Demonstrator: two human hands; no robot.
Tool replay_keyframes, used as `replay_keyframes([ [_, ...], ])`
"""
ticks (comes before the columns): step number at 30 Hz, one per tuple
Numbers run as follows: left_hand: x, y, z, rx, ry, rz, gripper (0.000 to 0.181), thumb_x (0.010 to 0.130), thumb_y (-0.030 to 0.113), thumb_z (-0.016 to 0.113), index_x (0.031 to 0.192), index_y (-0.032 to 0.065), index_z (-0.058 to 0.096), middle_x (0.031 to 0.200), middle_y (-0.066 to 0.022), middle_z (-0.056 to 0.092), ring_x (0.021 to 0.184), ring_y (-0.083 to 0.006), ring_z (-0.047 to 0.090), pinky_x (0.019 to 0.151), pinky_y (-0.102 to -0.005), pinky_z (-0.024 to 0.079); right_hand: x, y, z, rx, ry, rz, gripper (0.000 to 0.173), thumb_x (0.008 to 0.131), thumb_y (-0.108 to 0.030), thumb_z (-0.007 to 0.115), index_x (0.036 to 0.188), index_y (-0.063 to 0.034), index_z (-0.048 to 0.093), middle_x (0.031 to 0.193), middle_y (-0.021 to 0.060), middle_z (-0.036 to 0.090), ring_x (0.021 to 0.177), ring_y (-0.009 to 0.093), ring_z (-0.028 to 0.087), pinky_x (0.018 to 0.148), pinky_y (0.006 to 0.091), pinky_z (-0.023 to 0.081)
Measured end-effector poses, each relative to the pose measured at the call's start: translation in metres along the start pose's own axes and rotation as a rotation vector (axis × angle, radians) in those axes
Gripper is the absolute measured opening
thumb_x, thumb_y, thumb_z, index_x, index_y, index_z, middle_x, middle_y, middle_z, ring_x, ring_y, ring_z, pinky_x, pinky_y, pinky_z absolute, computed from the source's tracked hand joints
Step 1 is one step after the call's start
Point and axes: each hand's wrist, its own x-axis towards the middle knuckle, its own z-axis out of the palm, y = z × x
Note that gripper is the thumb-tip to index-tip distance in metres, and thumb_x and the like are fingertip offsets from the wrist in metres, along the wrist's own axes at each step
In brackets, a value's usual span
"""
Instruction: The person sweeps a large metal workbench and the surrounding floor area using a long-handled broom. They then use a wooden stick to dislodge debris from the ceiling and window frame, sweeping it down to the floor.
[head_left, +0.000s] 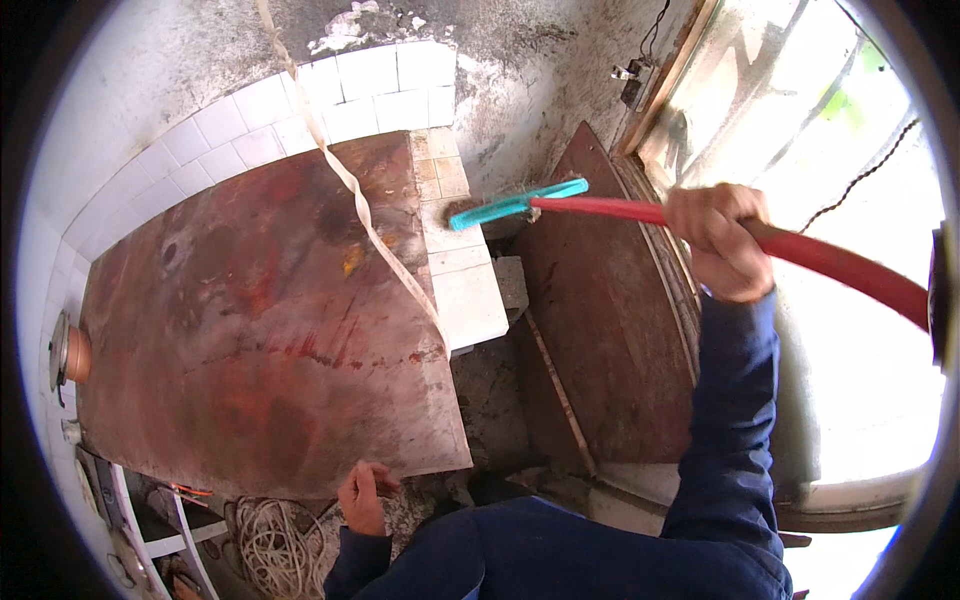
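Observation:
My right hand (718, 240), at the upper right, is closed around the red handle (600, 208) of a broom. The broom's turquoise head (517, 204) extends to the left, its dark bristles at the white tiled ledge (459, 232) beside a large reddish-brown board (262, 322). How firmly the bristles touch the tiles cannot be told. Low in the view, my left hand (366, 495) is at the board's near edge with its fingers curled and nothing visible in them. Whether it touches the board is unclear.
A twisted pale strap (360, 202) hangs across the board. A second brown board (600, 322) leans at the right, with a thin stick (559, 390) before it. Coiled rope (274, 547) and a white frame (166, 545) are at the lower left. A socket (639, 82) with wires is on the wall.

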Motion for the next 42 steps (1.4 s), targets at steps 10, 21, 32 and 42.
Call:
replay_keyframes([
  [10,-0.009,-0.019,-0.041,-0.034,-0.057,0.009,0.051,0.106,0.044,0.045,0.09,0.0004,0.066,0.071,-0.0089,0.066,0.059,-0.0174,0.062,0.054,-0.0321,0.05,-0.037,-0.141,0.003,-0.188,-0.069,-0.179,0.034,0.1,-0.03,0.048,0.07,-0.02,0.039,0.055,-0.0067,0.035,0.042,0.007,0.028,0.044,0.0263,0.025],
  [21,-0.021,-0.026,-0.056,-0.005,-0.078,-0.029,0.048,0.105,0.042,0.046,0.092,-0.0001,0.065,0.071,-0.009,0.067,0.06,-0.0167,0.064,0.056,-0.0292,0.05,0.01,-0.01,0.063,-0.142,0.416,-0.132,0.039,0.1,-0.023,0.048,0.064,-0.0142,0.034,0.055,-0.0022,0.028,0.05,0.014,0.027,0.055,0.0332,0.031],
  [32,-0.021,-0.061,-0.065,0.123,-0.258,-0.181,0.045,0.105,0.042,0.046,0.092,0.0028,0.064,0.07,-0.0081,0.066,0.06,-0.0154,0.063,0.056,-0.0289,0.049,-0.084,-0.086,0.037,-0.072,-0.216,-0.079,0.031,0.099,-0.031,0.046,0.071,-0.0194,0.038,0.058,-0.0047,0.031,0.053,0.013,0.026,0.059,0.0337,0.028],
  [42,-0.008,-0.075,-0.072,0.163,-0.373,-0.156,0.042,0.106,0.039,0.046,0.09,0.0043,0.062,0.069,-0.0059,0.066,0.058,-0.0131,0.061,0.055,-0.0259,0.046,-0.152,-0.241,0.041,-0.166,-0.022,-0.02,0.033,0.098,-0.03,0.047,0.067,-0.0214,0.041,0.052,-0.0074,0.035,0.043,0.009,0.029,0.048,0.0303,0.028],
])
